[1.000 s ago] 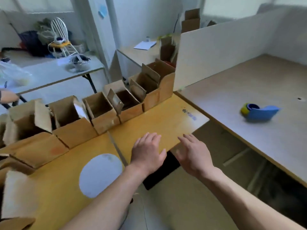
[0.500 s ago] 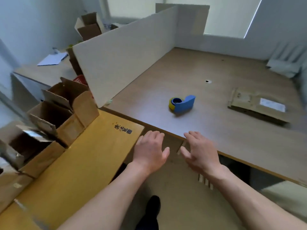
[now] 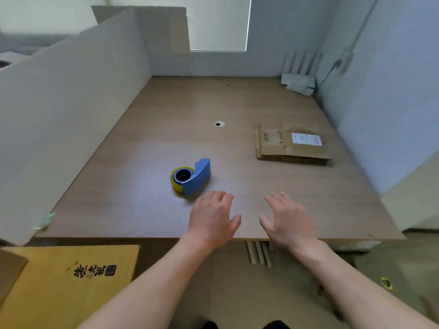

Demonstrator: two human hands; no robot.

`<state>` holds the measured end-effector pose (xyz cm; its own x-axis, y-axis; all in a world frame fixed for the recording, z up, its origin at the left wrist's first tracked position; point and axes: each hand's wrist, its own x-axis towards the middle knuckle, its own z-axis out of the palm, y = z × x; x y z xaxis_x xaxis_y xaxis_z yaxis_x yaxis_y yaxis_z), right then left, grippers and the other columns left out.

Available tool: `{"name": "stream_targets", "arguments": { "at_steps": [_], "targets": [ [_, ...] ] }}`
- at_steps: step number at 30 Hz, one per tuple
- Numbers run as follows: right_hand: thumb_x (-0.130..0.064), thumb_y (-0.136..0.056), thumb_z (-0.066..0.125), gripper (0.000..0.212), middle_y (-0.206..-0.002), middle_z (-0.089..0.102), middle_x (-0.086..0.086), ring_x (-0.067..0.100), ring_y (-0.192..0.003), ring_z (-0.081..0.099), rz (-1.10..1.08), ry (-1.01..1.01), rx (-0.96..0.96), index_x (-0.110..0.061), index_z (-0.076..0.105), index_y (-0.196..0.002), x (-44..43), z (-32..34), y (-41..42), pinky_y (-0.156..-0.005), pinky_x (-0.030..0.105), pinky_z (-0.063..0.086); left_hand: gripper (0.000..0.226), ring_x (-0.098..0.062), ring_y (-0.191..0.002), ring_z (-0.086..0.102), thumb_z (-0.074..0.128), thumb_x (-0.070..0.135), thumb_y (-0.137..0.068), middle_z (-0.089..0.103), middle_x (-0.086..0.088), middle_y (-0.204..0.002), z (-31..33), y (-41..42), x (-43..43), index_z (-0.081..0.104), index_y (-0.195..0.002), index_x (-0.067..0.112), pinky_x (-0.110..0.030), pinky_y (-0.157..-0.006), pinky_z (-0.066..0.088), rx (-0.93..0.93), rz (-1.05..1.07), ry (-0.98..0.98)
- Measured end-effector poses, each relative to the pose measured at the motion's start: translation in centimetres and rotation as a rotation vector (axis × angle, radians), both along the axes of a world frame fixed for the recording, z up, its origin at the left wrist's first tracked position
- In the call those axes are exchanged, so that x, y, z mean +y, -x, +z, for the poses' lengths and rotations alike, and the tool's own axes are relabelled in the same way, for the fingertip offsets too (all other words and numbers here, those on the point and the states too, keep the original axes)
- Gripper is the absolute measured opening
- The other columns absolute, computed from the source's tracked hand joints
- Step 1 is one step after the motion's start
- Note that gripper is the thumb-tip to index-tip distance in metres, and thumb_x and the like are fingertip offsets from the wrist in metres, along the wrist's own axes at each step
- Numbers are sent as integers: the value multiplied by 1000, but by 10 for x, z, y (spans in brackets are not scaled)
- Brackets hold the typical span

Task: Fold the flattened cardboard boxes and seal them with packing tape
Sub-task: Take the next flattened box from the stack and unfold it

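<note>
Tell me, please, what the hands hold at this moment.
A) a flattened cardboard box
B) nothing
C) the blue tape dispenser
B: the left hand and the right hand are both open with fingers spread and grip nothing; the tape dispenser and the flattened boxes lie on the table.

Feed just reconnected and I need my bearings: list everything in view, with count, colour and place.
tape dispenser: one, blue with a yellow roll, mid-desk, just beyond the left hand
flattened cardboard boxes: one stack, brown, white label on top, right side of desk
cable hole: one, white-rimmed, desk centre
desk: one, brown wood grain
partition: one, white, along the desk's left edge
cardboard sheet: one, yellow with black print, lower left, below the desk
left hand: spread, holding nothing, over the desk's near edge
right hand: spread, holding nothing, beside it
</note>
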<state>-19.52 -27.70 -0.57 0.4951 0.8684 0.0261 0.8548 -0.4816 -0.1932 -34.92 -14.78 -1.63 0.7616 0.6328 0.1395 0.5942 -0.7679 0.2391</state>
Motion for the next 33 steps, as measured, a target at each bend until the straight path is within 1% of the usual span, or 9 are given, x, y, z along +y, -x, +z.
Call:
{"name": "stream_targets", "arguments": {
  "at_steps": [2,8,14,18,20,23,27,30,33],
  "targets": [
    [-43,-94,54,53,-141,56,2,22,-136,45,-47,0,3,-17,52,-139,2,-1,-17,-107,39,42,51,-17,-120,50,50,52,-89,58,5,-130,-1,-23,9,55,-129,22,-34,-96,41,10,-46,-2],
    [-46,-98,48,57,-154,43,0,20,-146,32,-134,31,43,-19,42,-148,7,-16,-78,-117,36,29,52,-17,-123,50,46,55,-90,57,5,-132,-9,-91,29,54,-130,22,-35,-98,44,30,-128,0],
    [-43,-94,50,52,-145,51,2,22,-139,40,-145,69,92,-17,51,-139,30,-39,-173,-109,40,39,52,-18,-125,46,46,53,-91,55,4,-134,-20,-181,53,52,-132,21,-35,-99,40,106,-111,29],
    [-42,-92,51,49,-139,53,3,22,-133,43,-148,94,153,-18,53,-134,44,-55,-248,-105,38,41,52,-19,-128,44,45,52,-93,52,4,-139,-23,-244,64,50,-135,20,-36,-99,41,164,-73,77],
    [-41,-93,51,52,-148,46,5,23,-139,38,-154,114,201,-19,50,-139,48,-62,-284,-109,39,38,52,-18,-129,44,45,52,-93,51,4,-139,-24,-274,72,49,-135,20,-36,-97,42,190,-35,98],
    [-41,-93,51,63,-159,30,7,24,-147,27,-161,152,253,-22,36,-151,57,-70,-335,-113,41,33,51,-19,-126,44,47,50,-92,51,4,-137,-26,-315,81,48,-133,21,-37,-92,45,208,38,151],
    [-41,-88,55,73,-165,11,9,28,-148,24,-228,219,286,-28,25,-154,69,-85,-384,-111,41,35,47,-21,-122,44,54,47,-89,48,3,-133,-40,-353,94,47,-125,19,-38,-84,48,242,87,212],
    [-40,-86,59,80,-165,6,14,32,-149,21,-261,247,308,-28,20,-154,78,-98,-411,-111,44,36,56,-24,-126,39,61,46,-84,39,2,-139,-53,-376,108,42,-130,20,-39,-84,49,264,93,241],
    [-39,-80,66,87,-160,12,19,36,-147,20,-288,268,304,-29,16,-151,88,-108,-431,-112,48,37,75,-29,-136,23,70,45,-78,18,0,-154,-67,-399,123,29,-139,26,-47,-89,50,311,99,282]
  ]
}}
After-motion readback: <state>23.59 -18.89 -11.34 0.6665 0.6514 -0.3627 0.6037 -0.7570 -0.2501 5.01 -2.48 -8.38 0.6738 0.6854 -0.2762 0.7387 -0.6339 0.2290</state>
